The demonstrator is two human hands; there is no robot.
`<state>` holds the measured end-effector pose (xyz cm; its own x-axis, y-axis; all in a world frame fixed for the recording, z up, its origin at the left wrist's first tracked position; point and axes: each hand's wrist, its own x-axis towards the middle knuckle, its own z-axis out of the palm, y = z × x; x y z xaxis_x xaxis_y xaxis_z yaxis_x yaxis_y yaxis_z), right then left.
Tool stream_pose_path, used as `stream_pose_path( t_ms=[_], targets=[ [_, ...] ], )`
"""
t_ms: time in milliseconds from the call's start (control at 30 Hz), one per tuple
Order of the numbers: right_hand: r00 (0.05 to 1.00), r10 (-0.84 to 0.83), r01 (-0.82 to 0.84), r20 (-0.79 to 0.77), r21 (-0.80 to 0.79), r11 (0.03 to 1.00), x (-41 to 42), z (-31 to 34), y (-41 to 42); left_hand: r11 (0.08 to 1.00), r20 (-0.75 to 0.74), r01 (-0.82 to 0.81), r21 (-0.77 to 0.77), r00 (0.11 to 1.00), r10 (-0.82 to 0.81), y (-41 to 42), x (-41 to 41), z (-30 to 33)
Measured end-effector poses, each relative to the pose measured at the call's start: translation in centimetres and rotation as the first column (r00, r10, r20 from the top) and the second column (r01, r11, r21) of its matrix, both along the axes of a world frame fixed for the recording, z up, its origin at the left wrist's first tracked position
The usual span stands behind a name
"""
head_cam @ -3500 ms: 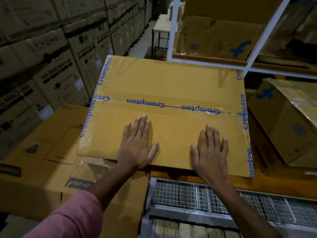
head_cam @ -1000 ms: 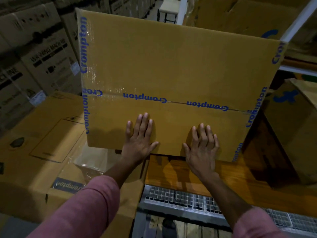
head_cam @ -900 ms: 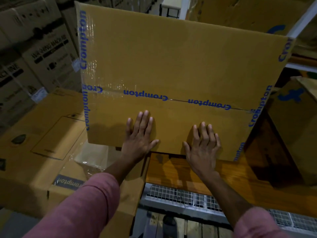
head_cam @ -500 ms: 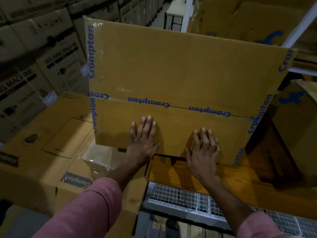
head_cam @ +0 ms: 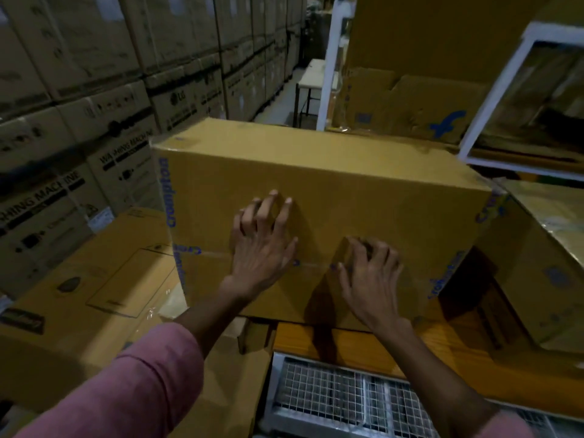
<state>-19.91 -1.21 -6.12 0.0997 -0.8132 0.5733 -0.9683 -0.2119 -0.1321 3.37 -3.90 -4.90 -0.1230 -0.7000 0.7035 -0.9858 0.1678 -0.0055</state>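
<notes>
A large brown Crompton carton (head_cam: 347, 172) stands on the wooden shelf board (head_cam: 363, 349), its taped face turned toward me and its top face in view. My left hand (head_cam: 262, 248) rests on that near face over the tape seam, fingers spread and bent, fingertips on the cardboard. My right hand (head_cam: 369, 279) touches the same face lower and to the right, fingers bent too. Neither hand wraps an edge.
Another big carton (head_cam: 94, 279) lies low at the left, touching the shelf. A plastic-wrapped carton (head_cam: 543, 279) sits close on the right. Washing-machine boxes (head_cam: 63, 153) form a wall on the left. A white rack frame (head_cam: 493, 99) holds flattened cartons above. Wire mesh (head_cam: 331, 396) lies below the shelf.
The carton has tipped away from me onto the shelf, so its top face now shows. Both hands slid up its near face and their fingers bent.
</notes>
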Motion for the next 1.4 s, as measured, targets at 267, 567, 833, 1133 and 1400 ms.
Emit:
stream_pose_path(
  t_ms=[267,567,833,1133,1400],
  targets=[
    [0.996,0.056,-0.037,0.062,-0.276,0.960,0.0,8.3,0.1,1.000,-0.018,-0.017,-0.024,1.000,0.016,0.1,0.5,9.1],
    [1.000,0.023,-0.023,0.006,0.206,0.978,-3.3,17.6,-6.0,0.985,-0.066,0.033,0.171,0.998,-0.022,-1.9,1.9,15.9],
    [0.999,-0.044,0.053,-0.032,0.425,0.904,-4.8,18.1,-7.0,0.929,-0.070,0.073,0.364,0.996,-0.051,-3.4,3.0,16.4],
    [0.996,-0.076,0.084,-0.043,0.253,0.964,-5.3,16.0,3.5,0.963,-0.116,0.125,0.239,0.988,-0.100,6.4,2.9,14.6],
    [0.996,-0.086,0.087,-0.019,0.006,0.996,-4.8,12.6,10.2,0.983,-0.103,0.167,0.081,0.982,-0.158,12.0,3.5,11.5]
  ],
)
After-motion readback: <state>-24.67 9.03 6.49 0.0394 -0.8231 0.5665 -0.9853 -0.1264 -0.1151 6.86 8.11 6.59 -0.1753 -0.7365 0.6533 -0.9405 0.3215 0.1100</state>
